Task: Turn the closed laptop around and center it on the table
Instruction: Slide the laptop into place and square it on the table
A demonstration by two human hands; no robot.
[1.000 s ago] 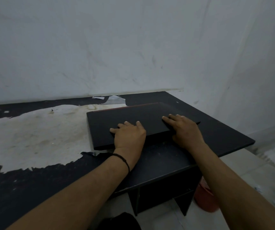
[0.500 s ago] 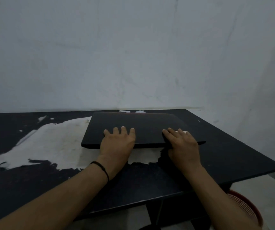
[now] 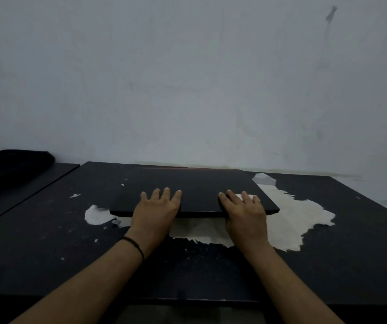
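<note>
A closed black laptop (image 3: 195, 185) lies flat on the dark table (image 3: 47, 230), near the wall and about midway across the tabletop. Its long front edge faces me. My left hand (image 3: 157, 209) rests on the lid's front edge left of middle, fingers spread flat, a black band on the wrist. My right hand (image 3: 244, 211) grips the front edge right of middle, fingers on top of the lid. Whether the thumbs go under the edge is hidden.
The table's black surface is peeled to a pale patch (image 3: 290, 216) under and right of the laptop. A second dark table (image 3: 12, 190) adjoins on the left, carrying a black bag (image 3: 12, 164). A grey wall (image 3: 188, 78) stands right behind the laptop.
The view has swung left and squared up, so the laptop now lies straight in front of me. The laptop has shifted toward the table's middle under both hands, which kept their hold.
</note>
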